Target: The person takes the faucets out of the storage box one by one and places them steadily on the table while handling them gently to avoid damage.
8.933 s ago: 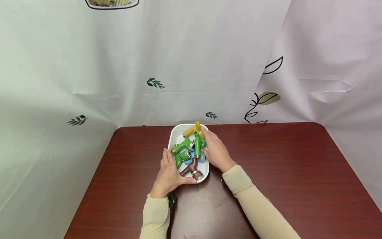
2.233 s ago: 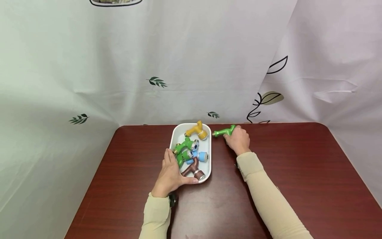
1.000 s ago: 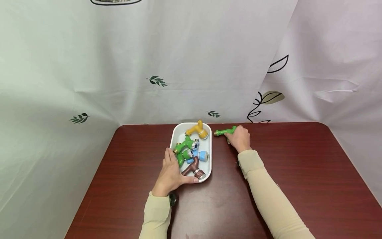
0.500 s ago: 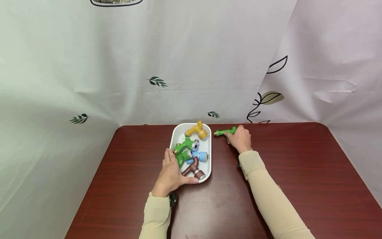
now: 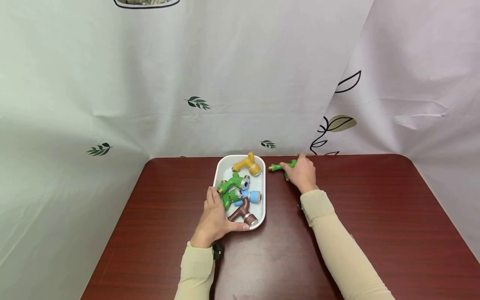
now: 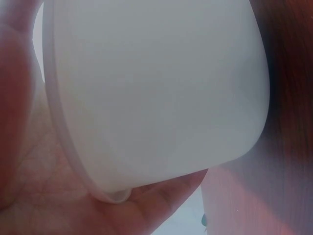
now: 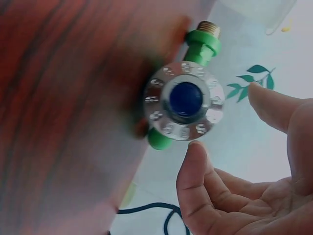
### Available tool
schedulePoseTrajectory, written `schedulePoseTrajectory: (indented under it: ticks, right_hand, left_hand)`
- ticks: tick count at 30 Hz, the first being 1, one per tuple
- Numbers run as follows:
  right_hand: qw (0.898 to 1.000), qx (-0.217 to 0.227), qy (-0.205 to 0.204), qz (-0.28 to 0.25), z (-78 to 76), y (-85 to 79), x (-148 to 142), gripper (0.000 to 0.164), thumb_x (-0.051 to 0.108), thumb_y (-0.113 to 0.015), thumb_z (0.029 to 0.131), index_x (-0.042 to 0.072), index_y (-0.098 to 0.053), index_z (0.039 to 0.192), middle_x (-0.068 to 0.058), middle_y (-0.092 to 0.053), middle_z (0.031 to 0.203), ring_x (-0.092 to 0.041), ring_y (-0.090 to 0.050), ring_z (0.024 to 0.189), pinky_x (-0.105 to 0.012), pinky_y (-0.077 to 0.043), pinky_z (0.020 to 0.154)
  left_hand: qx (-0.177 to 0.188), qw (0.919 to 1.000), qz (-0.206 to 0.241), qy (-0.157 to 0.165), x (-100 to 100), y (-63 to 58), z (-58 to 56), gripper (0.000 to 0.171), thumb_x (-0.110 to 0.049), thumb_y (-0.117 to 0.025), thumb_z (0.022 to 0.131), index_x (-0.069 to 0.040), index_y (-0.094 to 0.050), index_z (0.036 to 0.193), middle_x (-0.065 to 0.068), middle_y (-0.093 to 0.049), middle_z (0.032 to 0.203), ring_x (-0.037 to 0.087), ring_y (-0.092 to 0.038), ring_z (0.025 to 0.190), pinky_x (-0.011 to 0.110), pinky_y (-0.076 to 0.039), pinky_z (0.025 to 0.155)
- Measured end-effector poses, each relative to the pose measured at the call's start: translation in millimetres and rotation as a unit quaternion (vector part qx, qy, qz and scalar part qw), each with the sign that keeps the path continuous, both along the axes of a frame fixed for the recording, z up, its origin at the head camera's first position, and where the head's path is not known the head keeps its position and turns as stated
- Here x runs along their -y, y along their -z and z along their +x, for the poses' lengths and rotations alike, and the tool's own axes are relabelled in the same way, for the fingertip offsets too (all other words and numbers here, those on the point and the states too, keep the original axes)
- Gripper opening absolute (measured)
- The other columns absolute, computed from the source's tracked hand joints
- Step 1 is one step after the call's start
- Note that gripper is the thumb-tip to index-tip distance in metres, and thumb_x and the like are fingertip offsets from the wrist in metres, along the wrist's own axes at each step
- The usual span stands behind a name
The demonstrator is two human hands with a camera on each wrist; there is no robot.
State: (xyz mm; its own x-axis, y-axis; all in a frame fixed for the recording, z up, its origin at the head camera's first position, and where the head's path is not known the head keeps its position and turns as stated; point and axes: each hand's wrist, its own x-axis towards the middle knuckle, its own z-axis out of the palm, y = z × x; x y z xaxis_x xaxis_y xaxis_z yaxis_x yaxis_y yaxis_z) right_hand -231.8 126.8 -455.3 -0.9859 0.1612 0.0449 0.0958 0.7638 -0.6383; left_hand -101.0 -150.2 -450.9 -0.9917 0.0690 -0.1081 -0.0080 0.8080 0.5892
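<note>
My left hand (image 5: 211, 221) grips the near left corner of a white plastic tray (image 5: 264, 196), thumb along the front rim and fingers along the left side. Its smooth outer wall (image 6: 161, 88) fills the left wrist view. Right of the tray, a green tap (image 5: 278, 167) rests on the table by the back edge. My right hand (image 5: 303, 173) is around it with thumb and fingers spread. The right wrist view shows the tap's silver handwheel (image 7: 185, 100) with a blue centre, a gap between it and the thumb and fingers, and a brass threaded end (image 7: 209, 28).
Inside the tray lie a yellow tap (image 5: 245, 163), two green taps (image 5: 234, 181), a light blue tap (image 5: 256, 196) and a brown tap (image 5: 245, 210). The reddish-brown table (image 5: 356, 221) meets a white patterned curtain (image 5: 240, 83) at the back.
Earlier the right hand was in the tray at this green tap; it then set the tap down to the right. Now its fingers have spread off it. The left hand has stayed on the tray.
</note>
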Motion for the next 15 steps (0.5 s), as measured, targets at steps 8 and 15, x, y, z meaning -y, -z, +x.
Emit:
schedulePoseTrajectory:
  ticks: [8, 15]
  right_hand:
    - [1.0, -0.018, -0.015, -0.006, 3.9, -9.1, 4.0, 0.077, 0.04, -0.072, 0.092, -0.009, -0.043, 0.144, -0.029, -0.062, 0.114, -0.048, -0.059, 0.108, -0.057, -0.047, 0.095]
    - [0.999, -0.022, -0.027, -0.025, 10.2, -20.4, 11.7, 0.078, 0.038, -0.073, 0.092, -0.006, -0.041, 0.147, -0.028, -0.062, 0.121, -0.044, -0.059, 0.113, -0.056, -0.047, 0.097]
  left_hand:
    - [0.0, 1.0, 0.0, 0.001, 0.5, 0.6, -0.7, 0.154, -0.057, -0.095, 0.055, 0.016, -0.001, 0.153, 0.034, 0.0, 0.161, 0.054, -0.014, 0.145, 0.056, -0.028, 0.115]
    - [-0.001, 1.0, -0.005, 0.002, 0.2, -0.3, -0.6, 0.155, -0.058, -0.095, 0.055, 0.016, -0.001, 0.153, 0.035, 0.0, 0.161, 0.055, -0.016, 0.145, 0.056, -0.028, 0.114]
